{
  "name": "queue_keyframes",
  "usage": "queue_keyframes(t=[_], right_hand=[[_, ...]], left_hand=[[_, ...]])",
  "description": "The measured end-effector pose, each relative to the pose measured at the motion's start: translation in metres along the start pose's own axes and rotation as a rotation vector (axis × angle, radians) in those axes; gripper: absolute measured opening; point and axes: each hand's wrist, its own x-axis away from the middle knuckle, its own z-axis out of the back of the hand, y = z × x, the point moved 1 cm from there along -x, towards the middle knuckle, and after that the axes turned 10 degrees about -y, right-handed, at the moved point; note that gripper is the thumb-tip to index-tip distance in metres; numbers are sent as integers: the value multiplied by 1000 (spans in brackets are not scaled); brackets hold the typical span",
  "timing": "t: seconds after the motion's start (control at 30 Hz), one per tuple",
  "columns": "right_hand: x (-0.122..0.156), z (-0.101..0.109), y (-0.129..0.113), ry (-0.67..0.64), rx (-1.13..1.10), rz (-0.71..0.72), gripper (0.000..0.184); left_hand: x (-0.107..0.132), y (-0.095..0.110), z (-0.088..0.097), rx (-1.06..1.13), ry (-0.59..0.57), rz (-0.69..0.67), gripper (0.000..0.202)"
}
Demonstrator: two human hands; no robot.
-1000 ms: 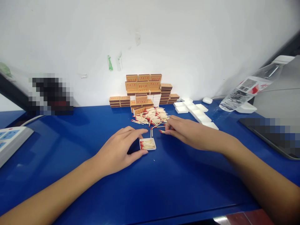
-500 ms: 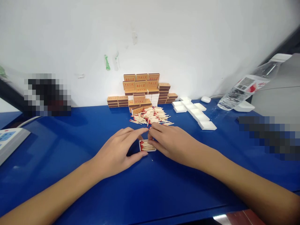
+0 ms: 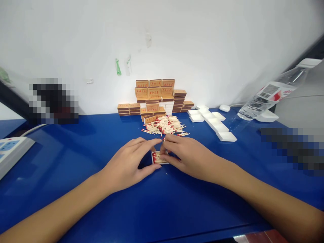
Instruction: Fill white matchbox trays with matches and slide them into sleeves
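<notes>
A small white matchbox tray [image 3: 153, 158] lies on the blue table, filled with red-tipped matches [image 3: 157, 158]. My left hand [image 3: 131, 157] steadies it, thumb at the near side and fingers at the far side. Over the tray's right end, my right hand [image 3: 186, 155] has its thumb and fingers pinched together on some matches; a few red tips show by its forefinger. The palm hides part of the tray. Just beyond both hands spreads a loose heap of matches [image 3: 168, 125].
Stacked matchboxes [image 3: 154, 91] stand against the wall behind the heap. To the right are several joined white trays [image 3: 215, 124], a small white case [image 3: 224, 108] and a leaning water bottle [image 3: 268, 94]. A power strip [image 3: 12, 153] sits at the left edge.
The view has shifted slightly, so everything appears a little further right. My right thumb and fingers have shifted slightly over the matches in the tray; my left hand keeps its hold.
</notes>
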Motion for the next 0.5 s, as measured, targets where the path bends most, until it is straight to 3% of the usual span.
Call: queue_keyframes(t=[0.13,0.5], right_hand=[[0,-1,0,36,-11,9,6],[-2,-5,1,63,-25,-9,9]], left_hand=[[0,0,1,-2,7,-1,61],[0,-1,0,1,0,2,60]])
